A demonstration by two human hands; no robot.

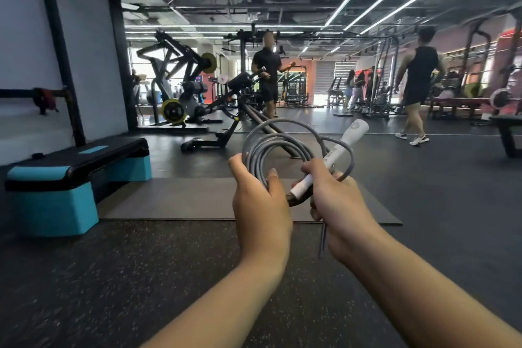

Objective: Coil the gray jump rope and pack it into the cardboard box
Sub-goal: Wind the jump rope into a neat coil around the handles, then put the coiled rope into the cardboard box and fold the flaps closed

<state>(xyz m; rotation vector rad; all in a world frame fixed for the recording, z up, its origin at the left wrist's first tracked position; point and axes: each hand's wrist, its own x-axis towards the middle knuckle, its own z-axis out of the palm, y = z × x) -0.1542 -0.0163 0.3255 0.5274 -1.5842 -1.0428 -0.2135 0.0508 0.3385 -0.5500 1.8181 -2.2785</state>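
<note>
The gray jump rope [278,147] is wound into several loops held up in front of me. My left hand [261,206] grips the left side of the coil, thumb over the strands. My right hand [336,200] grips a white handle [343,147] together with the right side of the loops; the handle points up and to the right. A short gray rope end [322,240] hangs below my right hand. No cardboard box is in view.
A teal and black step platform [70,175] stands on the floor at my left. A gray mat [175,200] lies ahead under my hands. Weight machines [180,87] and an inclined bench [240,104] stand further back. Two people [267,76] [418,85] are in the gym beyond.
</note>
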